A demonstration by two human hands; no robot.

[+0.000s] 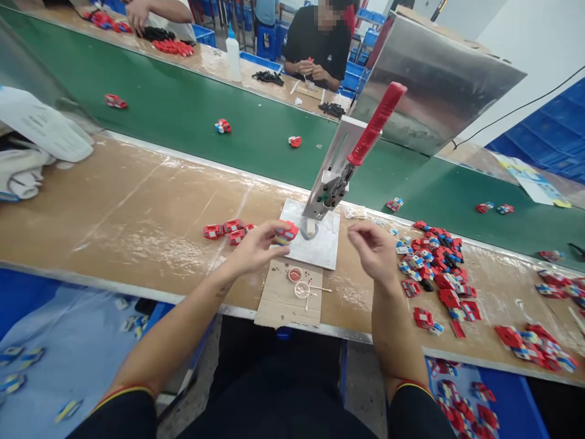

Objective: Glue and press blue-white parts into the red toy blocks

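My left hand (253, 249) pinches a small red toy car (289, 231) with blue and yellow parts, just left of a hand press (331, 183). The press has a red-wrapped lever (378, 122), raised at a slant, and a pale metal base plate (322, 251). A small whitish block (311, 228) sits on that plate under the press head. To the right of the plate, my right hand (377, 253) is closed with thumb and fingers together; whatever is between them, if anything, is hidden. Several red toy car pieces (234, 236) lie beyond my left hand.
A cardboard piece (286, 308) holds a small cup of red paint (295, 275), another cup (302, 289) and cotton swabs (321, 289). Red car parts (450, 280) are heaped at right. A green conveyor belt (173, 97) carries scattered pieces; a person (320, 46) sits across it.
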